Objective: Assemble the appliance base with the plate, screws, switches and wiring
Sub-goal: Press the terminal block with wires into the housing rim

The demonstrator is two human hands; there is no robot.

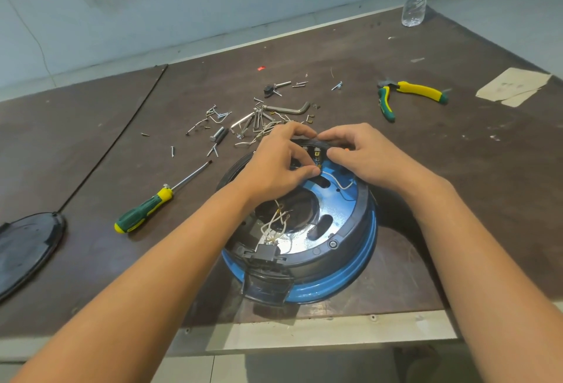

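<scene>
Working at the far rim of the appliance base (355,224), upturned on the tabletop (335,62) near its front edge. Holding the black switch block (308,142) there from both sides: left hand (274,161) with fingers curled over its top, thumb tucked beside a white wire (341,184); right hand (365,157) pinching its right end. Lying crosswise, long axis left to right, directly between both sets of fingers, equally near each. Likely pressing it down into the rim next.

I see the base (362,263) gleam glossy blue, its inner plate (338,212) mirror-bright metal under a matt black plastic rim (359,217). The screws (259,117) look like shiny steel. The worktop (457,169) is dull brown, scuffed board; the bottle (415,1) is clear plastic.
</scene>
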